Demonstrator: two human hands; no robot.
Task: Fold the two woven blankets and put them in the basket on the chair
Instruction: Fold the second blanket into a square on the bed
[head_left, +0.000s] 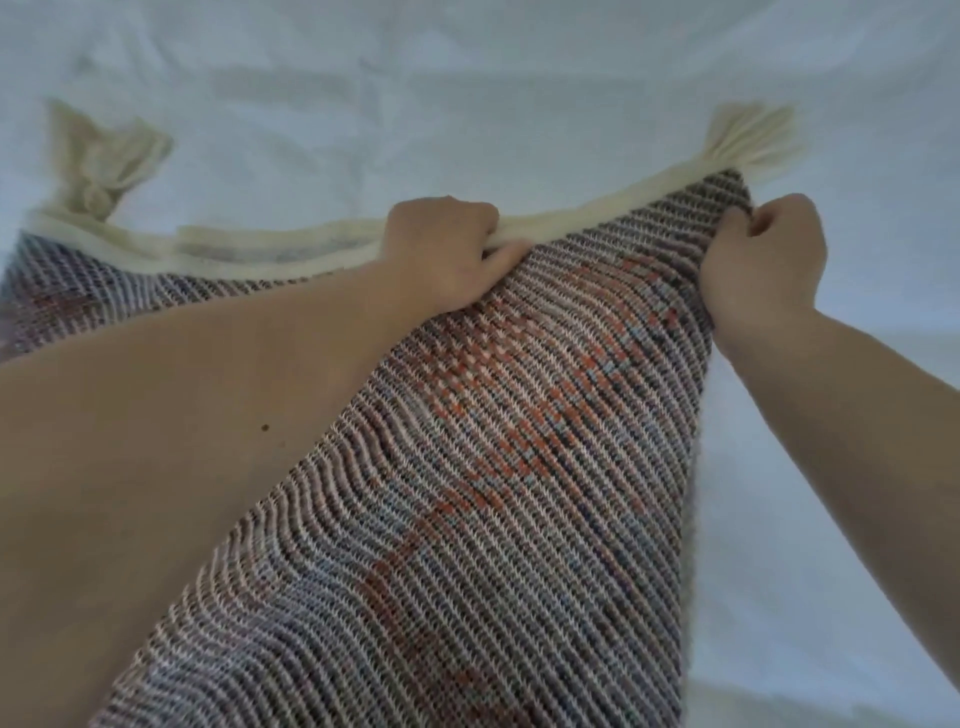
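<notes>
I see my left hand (447, 249) gripping the cream edge of the striped red-and-grey woven blanket (493, 467), and my right hand (763, 254) pinching its tasselled corner. It stretches from both fists toward me over white sheet (467, 78). Early going, I'd say: folding unfinished, basket unseen.

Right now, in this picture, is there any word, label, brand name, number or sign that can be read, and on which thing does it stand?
None: no text shows anywhere in this view.
The woven blanket carries only a striped pattern with orange patches, no tag in sight.
Its cream edge and tassels are plain.
The white sheet under it is bare of print.
</notes>
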